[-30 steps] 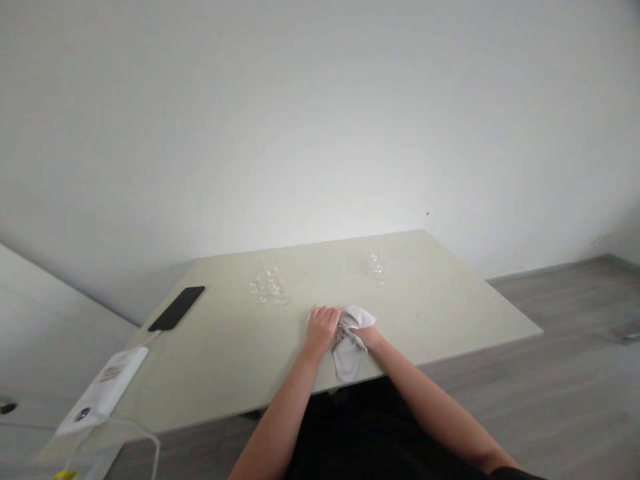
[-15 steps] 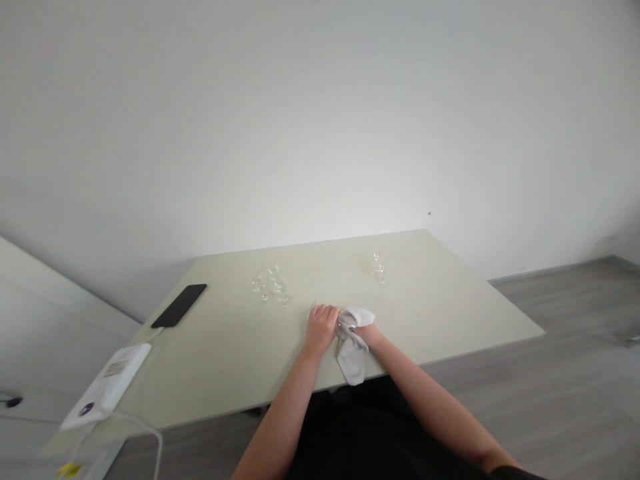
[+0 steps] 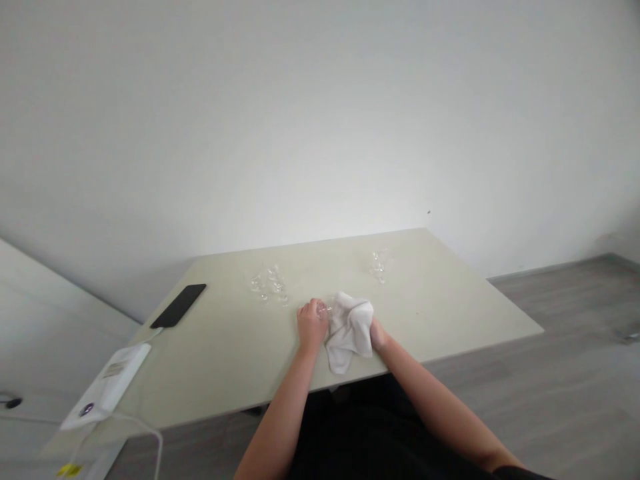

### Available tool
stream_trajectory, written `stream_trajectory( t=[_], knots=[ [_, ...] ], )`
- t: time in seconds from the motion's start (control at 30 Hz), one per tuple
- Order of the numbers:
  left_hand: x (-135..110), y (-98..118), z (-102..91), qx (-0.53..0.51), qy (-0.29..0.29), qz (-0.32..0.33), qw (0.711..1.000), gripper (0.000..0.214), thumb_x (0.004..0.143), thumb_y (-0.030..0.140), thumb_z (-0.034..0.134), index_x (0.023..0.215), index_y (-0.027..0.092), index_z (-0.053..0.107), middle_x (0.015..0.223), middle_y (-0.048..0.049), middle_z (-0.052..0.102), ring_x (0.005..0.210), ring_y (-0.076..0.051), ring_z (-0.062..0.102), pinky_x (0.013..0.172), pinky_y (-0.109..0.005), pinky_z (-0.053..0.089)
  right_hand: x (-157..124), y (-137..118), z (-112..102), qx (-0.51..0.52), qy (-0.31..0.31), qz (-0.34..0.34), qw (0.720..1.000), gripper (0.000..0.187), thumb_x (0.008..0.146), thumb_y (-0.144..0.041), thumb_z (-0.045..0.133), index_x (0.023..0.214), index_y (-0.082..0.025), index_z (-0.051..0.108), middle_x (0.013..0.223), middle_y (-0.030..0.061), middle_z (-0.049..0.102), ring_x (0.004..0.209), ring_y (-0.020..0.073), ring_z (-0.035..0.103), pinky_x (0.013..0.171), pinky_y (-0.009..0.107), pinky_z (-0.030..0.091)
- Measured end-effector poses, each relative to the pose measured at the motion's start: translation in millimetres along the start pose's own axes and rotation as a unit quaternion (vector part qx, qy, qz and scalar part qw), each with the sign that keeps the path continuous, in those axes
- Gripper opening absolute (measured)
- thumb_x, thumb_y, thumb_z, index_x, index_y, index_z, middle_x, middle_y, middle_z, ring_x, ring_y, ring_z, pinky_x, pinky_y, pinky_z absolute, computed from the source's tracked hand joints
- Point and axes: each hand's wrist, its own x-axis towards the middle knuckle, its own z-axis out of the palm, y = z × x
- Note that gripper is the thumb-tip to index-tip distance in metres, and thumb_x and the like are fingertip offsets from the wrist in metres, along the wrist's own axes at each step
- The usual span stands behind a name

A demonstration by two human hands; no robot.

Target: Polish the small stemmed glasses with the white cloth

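My left hand (image 3: pixel 311 321) is closed around a small clear glass (image 3: pixel 323 311), whose round end shows beside my fingers. To its right, my right hand (image 3: pixel 379 332) grips a white cloth (image 3: pixel 350 330), with most of its fingers hidden behind the fabric. The cloth hangs loosely towards the table's front edge and lies against or close to the glass; the exact contact is unclear. Farther back on the table stands a group of transparent glasses (image 3: pixel 270 283) on the left, with another clear glass cluster (image 3: pixel 379 265) on the right. Their outlines are faint.
The pale table (image 3: pixel 225 353) stands against a white wall (image 3: pixel 320 133). At its left side are a black phone (image 3: pixel 179 305) and a white power strip (image 3: pixel 107 385). A white cable (image 3: pixel 150 430) hangs over the front left edge.
My hands have moved apart slightly, the left one shifting left. The cloth has spread and risen over my right hand, and the glass's round end now shows.
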Motion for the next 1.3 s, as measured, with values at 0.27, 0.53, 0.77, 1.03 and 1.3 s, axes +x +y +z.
stream_trajectory(
  t=[0.27,0.53,0.77,1.03,1.3],
  knots=[
    [-1,1,1.5,-0.017,-0.004,0.0,1.0,0.005,0.082,0.019,0.051,0.085,0.02,0.055,0.078,-0.0033,0.067,0.077,-0.02,0.062,0.08,-0.035,0.041,10,-14,7,0.076,0.049,-0.027,0.995,0.03,0.064,-0.026,0.075,0.092,-0.02,0.068,0.099,0.0065,0.072,0.101,0.029,0.064,0.088,0.042,0.053],
    [-1,0,2.4,-0.023,-0.005,-0.01,1.0,0.009,0.08,0.016,0.054,0.087,0.021,0.056,0.078,-0.0037,0.067,0.077,-0.021,0.063,0.079,-0.035,0.043,7,-20,7,0.155,0.062,0.024,0.986,0.034,0.06,-0.022,0.073,0.094,-0.022,0.068,0.096,0.0032,0.074,0.099,0.0285,0.066,0.087,0.041,0.053],
    [-2,-1,5.8,-0.05,-0.002,-0.016,0.999,0.007,0.083,0.021,0.053,0.089,0.02,0.055,0.079,-0.0043,0.066,0.08,-0.021,0.063,0.082,-0.037,0.044,12,-11,2,0.131,0.068,0.04,0.988,0.027,0.072,-0.043,0.066,0.086,-0.02,0.067,0.089,0.0055,0.074,0.098,0.0285,0.067,0.088,0.043,0.052],
    [-11,11,8.5,-0.332,-0.075,-0.017,0.94,0.043,0.087,0.035,0.052,0.123,0.02,0.034,0.111,-0.0091,0.058,0.101,-0.018,0.06,0.089,-0.033,0.047,1,-12,16,-0.079,-0.12,-0.056,0.988,0.047,0.065,-0.026,0.081,0.109,-0.02,0.065,0.11,0.006,0.07,0.102,0.0261,0.064,0.1,0.044,0.044],
    [-10,13,10.3,-0.348,-0.107,0.013,0.931,0.037,0.092,0.035,0.045,0.126,0.019,0.043,0.119,-0.0111,0.059,0.11,-0.022,0.057,0.095,-0.037,0.045,-5,-4,17,-0.112,-0.046,-0.087,0.989,0.053,0.069,-0.03,0.077,0.119,-0.02,0.061,0.115,0.0082,0.067,0.109,0.03,0.061,0.1,0.044,0.045]
  ],
)
